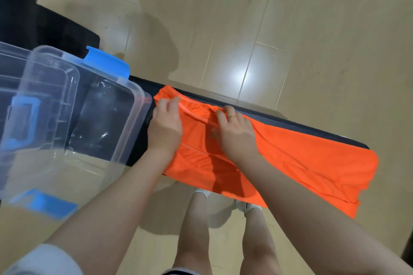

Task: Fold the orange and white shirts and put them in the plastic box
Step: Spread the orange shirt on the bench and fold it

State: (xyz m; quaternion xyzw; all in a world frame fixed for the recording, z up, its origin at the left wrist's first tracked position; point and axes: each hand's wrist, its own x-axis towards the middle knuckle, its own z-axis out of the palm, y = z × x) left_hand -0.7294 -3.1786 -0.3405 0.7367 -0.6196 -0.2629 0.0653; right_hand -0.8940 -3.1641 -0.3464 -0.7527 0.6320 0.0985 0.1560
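Both hands pinch the collar edge of the orange shirt (279,154): the left hand (165,125) near the box, the right hand (234,131) beside it. The shirt lies flat across the dark desk (290,121), so folding seems only started. The next move probably needs a straight fold. The plastic box (73,107) stands open just left; no white shirt is visible.

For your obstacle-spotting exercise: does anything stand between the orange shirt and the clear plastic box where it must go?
Nothing visible does. The orange shirt lies on the dark bench under the left hand and right hand. The plastic box sits right beside it, lidless, with its open top facing up.
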